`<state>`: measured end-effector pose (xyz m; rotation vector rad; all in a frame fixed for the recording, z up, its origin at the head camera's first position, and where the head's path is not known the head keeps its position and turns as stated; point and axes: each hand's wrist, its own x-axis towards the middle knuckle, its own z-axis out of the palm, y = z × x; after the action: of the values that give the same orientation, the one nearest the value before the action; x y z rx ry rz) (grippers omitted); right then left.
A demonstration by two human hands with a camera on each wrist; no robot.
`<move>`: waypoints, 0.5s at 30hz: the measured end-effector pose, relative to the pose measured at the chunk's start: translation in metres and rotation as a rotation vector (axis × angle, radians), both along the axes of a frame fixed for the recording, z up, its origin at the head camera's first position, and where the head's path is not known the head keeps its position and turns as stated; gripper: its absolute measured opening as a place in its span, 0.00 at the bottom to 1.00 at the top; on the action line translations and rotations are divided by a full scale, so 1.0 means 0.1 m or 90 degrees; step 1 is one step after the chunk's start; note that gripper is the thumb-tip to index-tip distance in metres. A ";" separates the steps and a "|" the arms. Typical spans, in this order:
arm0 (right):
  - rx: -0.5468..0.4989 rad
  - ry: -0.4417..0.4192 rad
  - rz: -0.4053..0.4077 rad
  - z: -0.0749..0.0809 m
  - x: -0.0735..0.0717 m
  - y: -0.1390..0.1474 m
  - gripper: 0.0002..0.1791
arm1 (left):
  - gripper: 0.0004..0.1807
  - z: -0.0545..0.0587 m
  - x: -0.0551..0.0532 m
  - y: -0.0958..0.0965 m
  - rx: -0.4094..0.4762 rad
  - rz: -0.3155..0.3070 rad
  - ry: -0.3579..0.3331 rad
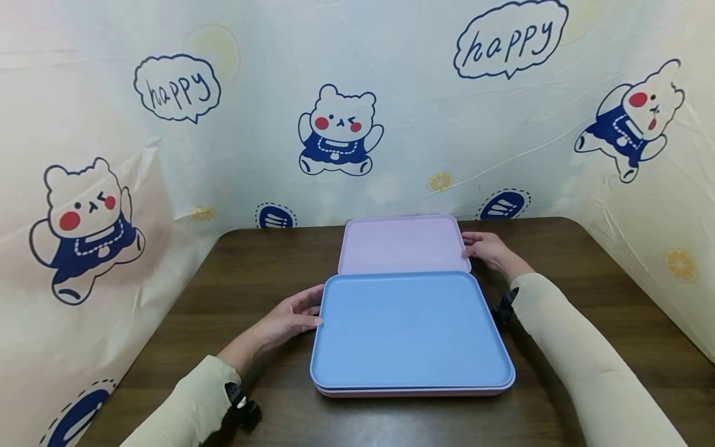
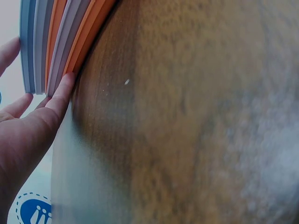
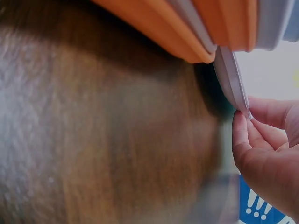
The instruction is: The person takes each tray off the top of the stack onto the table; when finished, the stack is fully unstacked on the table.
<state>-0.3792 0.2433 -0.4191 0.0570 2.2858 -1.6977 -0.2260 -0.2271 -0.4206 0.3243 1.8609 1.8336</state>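
Note:
A blue tray (image 1: 408, 329) tops a stack of trays on the table. In the left wrist view, lilac trays and orange trays (image 2: 88, 39) alternate beneath it. From behind the blue one juts a lilac tray (image 1: 399, 245), partly covered. Its right rim is pinched between the thumb and fingers of my right hand (image 1: 488, 248); the right wrist view shows this lilac tray (image 3: 229, 84) sticking out between two orange ones. My left hand (image 1: 287, 320) rests against the stack's left side, with fairly straight fingers touching the tray edges.
The stack stands on a dark brown wooden table (image 1: 251, 261). Behind and beside it hangs a pale cloth (image 1: 408, 124) printed with bears and "happy" bubbles. A black wrist device (image 1: 242, 406) is strapped on the left wrist, another (image 1: 507, 304) on the right.

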 end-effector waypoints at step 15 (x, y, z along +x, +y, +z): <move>0.037 0.020 0.015 -0.06 0.00 -0.02 0.36 | 0.42 0.01 0.01 0.02 -0.003 0.005 0.001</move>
<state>-0.3791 0.2415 -0.4247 0.0152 2.3500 -1.6312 -0.2250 -0.2253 -0.4193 0.3170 1.8695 1.8337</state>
